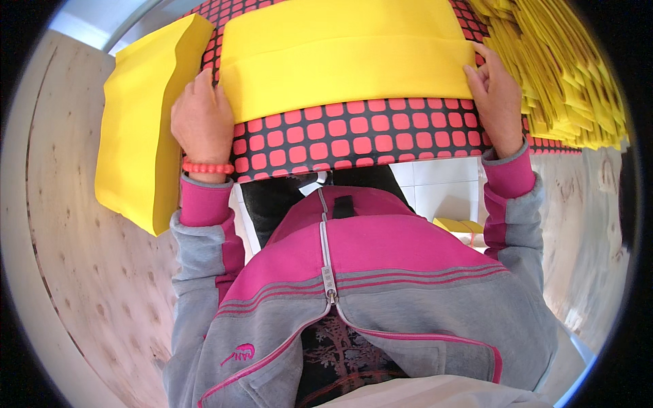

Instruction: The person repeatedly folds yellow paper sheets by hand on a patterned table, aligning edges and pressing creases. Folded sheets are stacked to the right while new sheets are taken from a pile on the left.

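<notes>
A wide yellow fabric sheet (347,71) lies in front of me, folded over along a crease that runs from side to side. My left hand (203,119), with a red bead bracelet at the wrist, is closed at its left edge, the fingers curled and partly hidden. At the opposite end, my right hand (496,95) grips the right edge between thumb and fingers. Left of my left hand sits a yellow fabric stack or bundle (139,122) that hangs over the table's side. Beyond my right hand rises a thick pile of folded yellow pieces (558,75).
The table has a black cover with red rounded squares (337,129), and its front edge runs close to my body. A pale, spotted wooden surface (102,285) stretches along the left. Low on the right, below the table, another yellow piece (457,225) shows above white tiles.
</notes>
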The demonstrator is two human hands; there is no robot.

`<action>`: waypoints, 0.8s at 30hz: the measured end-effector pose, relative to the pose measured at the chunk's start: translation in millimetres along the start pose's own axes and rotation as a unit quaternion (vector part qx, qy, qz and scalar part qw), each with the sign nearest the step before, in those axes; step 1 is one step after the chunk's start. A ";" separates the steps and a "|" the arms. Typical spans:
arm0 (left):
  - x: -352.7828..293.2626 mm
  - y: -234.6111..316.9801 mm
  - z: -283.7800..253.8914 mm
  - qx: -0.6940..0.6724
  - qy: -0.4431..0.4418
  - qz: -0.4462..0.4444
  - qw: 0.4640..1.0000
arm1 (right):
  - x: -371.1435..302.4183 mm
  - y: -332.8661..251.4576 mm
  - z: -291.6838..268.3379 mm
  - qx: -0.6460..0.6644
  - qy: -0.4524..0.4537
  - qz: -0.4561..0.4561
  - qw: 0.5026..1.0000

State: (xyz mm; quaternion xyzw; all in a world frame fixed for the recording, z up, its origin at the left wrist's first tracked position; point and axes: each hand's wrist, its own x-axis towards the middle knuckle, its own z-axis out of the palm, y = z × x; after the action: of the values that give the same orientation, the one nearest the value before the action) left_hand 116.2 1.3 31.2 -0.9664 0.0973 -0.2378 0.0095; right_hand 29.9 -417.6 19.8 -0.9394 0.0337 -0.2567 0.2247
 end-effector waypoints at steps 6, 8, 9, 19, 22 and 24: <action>-23.2 80.1 -19.7 -0.220 0.016 0.229 0.948 | 0.2 2.3 1.4 -0.008 -0.003 0.004 1.000; -30.6 104.1 -20.5 -0.279 -0.044 0.285 0.916 | 1.1 3.0 2.1 0.007 0.004 -0.007 1.000; -33.2 112.2 -20.1 -0.280 -0.087 0.285 0.913 | 1.0 3.5 1.7 0.014 -0.002 0.002 1.000; -50.3 110.5 -23.0 -0.195 -0.123 0.213 0.950 | 3.9 8.9 2.8 0.004 0.016 -0.008 1.000; -51.1 109.1 -23.6 -0.194 -0.117 0.199 0.953 | 4.2 11.7 6.2 -0.033 0.036 -0.023 0.999; -51.6 107.7 -24.9 -0.188 -0.123 0.200 0.953 | 2.0 12.9 7.6 -0.040 0.041 -0.018 0.998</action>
State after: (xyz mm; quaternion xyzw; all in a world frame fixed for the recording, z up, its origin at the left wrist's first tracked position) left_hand 40.2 -93.7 22.8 -0.9331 0.3299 -0.0872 -0.1135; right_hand 36.1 -426.5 9.3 -0.9366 0.0361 -0.2979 0.1809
